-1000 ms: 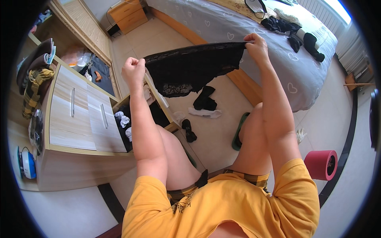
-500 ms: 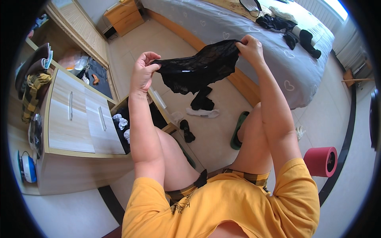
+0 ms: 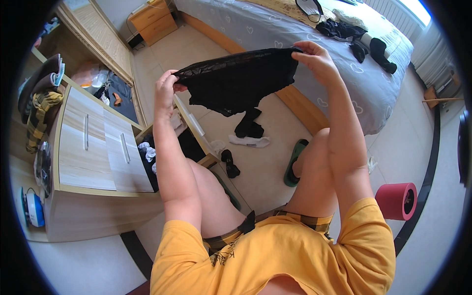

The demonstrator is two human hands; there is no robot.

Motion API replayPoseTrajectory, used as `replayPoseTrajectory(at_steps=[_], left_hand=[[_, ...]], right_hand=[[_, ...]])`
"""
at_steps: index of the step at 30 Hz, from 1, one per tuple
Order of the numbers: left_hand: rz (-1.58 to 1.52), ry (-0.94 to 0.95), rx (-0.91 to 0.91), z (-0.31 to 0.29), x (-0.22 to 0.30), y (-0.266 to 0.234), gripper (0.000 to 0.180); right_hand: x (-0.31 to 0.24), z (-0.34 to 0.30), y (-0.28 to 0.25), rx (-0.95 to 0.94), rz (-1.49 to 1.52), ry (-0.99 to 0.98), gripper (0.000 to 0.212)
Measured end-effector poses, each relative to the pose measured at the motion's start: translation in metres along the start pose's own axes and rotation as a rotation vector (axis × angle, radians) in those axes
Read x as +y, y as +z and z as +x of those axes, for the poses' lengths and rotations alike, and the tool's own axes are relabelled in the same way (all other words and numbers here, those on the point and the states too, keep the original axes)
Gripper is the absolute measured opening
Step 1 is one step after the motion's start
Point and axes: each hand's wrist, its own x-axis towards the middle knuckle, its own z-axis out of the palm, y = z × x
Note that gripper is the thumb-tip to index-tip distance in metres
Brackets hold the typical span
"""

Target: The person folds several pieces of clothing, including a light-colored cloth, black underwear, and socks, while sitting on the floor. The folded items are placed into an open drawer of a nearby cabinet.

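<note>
A pair of black lace underpants [image 3: 241,81] hangs stretched wide between my two hands, above the floor. My left hand [image 3: 166,91] pinches one end of the waistband. At the other end, my right hand [image 3: 317,60] grips the opposite corner between thumb and fingers. Below the cloth, a black sock [image 3: 250,124] lies on the floor beside a white sock [image 3: 250,141]. Another bunched black sock [image 3: 229,163] is nearer to me, by the pulled-out drawer [image 3: 194,145], which holds dark and white clothing partly hidden behind my left arm.
A cabinet [image 3: 88,142] stands at my left. The bed [image 3: 295,29] fills the far right, with black clothes [image 3: 341,30] on it. A wooden nightstand [image 3: 153,22] is at the back. A red cylinder [image 3: 393,201] stands at my right; green slippers [image 3: 293,164] are on my feet.
The underpants have been pulled out wider and flatter. My left hand has moved a little left, and my right hand slightly right.
</note>
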Motion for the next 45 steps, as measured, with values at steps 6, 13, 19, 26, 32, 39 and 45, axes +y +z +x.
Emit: replayPoseTrajectory(at_steps=[6,13,19,26,32,39,45], left_hand=[[0.143,0.174,-0.044,-0.019,0.017,0.022,0.02],[0.126,0.139,-0.103,-0.009,0.0,-0.007,0.025],[0.2,0.06,-0.354,-0.021,0.014,0.018,0.038],[0.16,0.077,-0.125,0.0,-0.006,0.01,0.014],[-0.196,0.123,0.061,0.012,-0.018,0.071,0.018],[0.395,0.33,0.095,0.0,-0.016,0.125,0.028],[-0.014,0.275,-0.093,-0.004,0.004,0.129,0.025]], right_hand=[[0.004,-0.002,-0.011,-0.003,-0.349,-0.251,0.021],[0.002,-0.003,-0.012,0.047,-0.02,-0.192,0.024],[0.006,0.001,-0.014,0.096,0.483,0.037,0.02],[-0.006,-0.003,-0.011,0.032,0.606,0.126,0.021],[0.035,0.012,0.002,0.187,0.149,0.212,0.021],[-0.012,-0.023,0.113,0.214,-0.299,-0.219,0.032],[-0.029,-0.027,0.134,-0.231,0.134,-0.161,0.043]])
